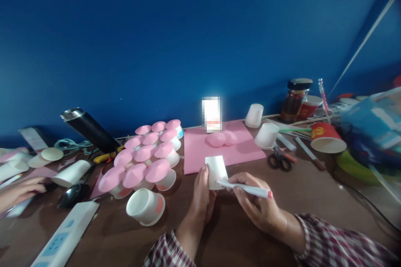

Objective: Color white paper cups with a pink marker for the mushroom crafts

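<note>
A small white paper cup (216, 171) is in my left hand (202, 196), its side turned up toward me. My right hand (257, 204) grips a white marker (249, 189) with a red end, and its tip meets the lower part of the cup. Beyond both hands lies a pink sheet (197, 154) with two pink paper discs (216, 139) on it. To the left stand several cups topped with pink paper cones (158, 170). Nearer me is another white cup (145, 206) with a pinkish patch on its side.
Black scissors (279, 161) and two white cups (267, 135) sit right of the sheet. Farther right are a dark-lidded jar (296, 100) and a red cup (328, 137). On the left are a power strip (67, 233), a black flask (92, 129) and another person's hand (25, 192).
</note>
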Tool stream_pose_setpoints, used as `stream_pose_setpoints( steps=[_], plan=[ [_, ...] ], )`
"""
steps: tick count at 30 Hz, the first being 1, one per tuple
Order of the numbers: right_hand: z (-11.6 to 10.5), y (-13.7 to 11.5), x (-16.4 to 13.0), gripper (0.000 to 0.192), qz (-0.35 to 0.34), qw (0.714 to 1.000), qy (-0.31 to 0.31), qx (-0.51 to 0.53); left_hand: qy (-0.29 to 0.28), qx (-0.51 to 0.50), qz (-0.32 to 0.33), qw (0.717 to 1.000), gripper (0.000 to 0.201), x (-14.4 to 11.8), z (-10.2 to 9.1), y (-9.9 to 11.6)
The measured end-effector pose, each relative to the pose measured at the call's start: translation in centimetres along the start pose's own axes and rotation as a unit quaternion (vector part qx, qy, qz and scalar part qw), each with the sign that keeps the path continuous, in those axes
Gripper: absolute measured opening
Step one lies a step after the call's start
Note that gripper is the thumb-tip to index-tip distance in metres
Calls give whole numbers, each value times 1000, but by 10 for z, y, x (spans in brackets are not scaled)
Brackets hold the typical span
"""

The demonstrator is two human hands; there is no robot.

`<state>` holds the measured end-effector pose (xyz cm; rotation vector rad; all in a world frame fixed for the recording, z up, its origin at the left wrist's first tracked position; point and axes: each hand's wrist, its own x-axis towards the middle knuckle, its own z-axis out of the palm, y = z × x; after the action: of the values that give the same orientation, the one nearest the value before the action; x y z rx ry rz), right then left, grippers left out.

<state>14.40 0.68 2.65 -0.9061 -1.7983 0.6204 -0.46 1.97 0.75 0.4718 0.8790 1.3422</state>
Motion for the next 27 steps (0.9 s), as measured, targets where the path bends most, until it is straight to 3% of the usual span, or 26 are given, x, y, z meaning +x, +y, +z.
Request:
stream_pose_setpoints(
  steps=[5,11,18,22,27],
  plan=[
    [1,1,1,15,-3,1000,5,-1,-5,0,14,1000,46,0,0,0],
    [-1,-2,1,12,3,1000,-8,2,35,-12,-9,999,49,2,1,1],
    [3,8,-3,14,71,996,13,59,17,-26,-1,1000,41,2,2,2],
    [3,7,-2,14,71,996,-4,56,30,-28,-13,999,45,3,1,2],
    [4,8,-3,15,86,993,35,72,20,-40,-8,999,39,3,1,2]
  ],
)
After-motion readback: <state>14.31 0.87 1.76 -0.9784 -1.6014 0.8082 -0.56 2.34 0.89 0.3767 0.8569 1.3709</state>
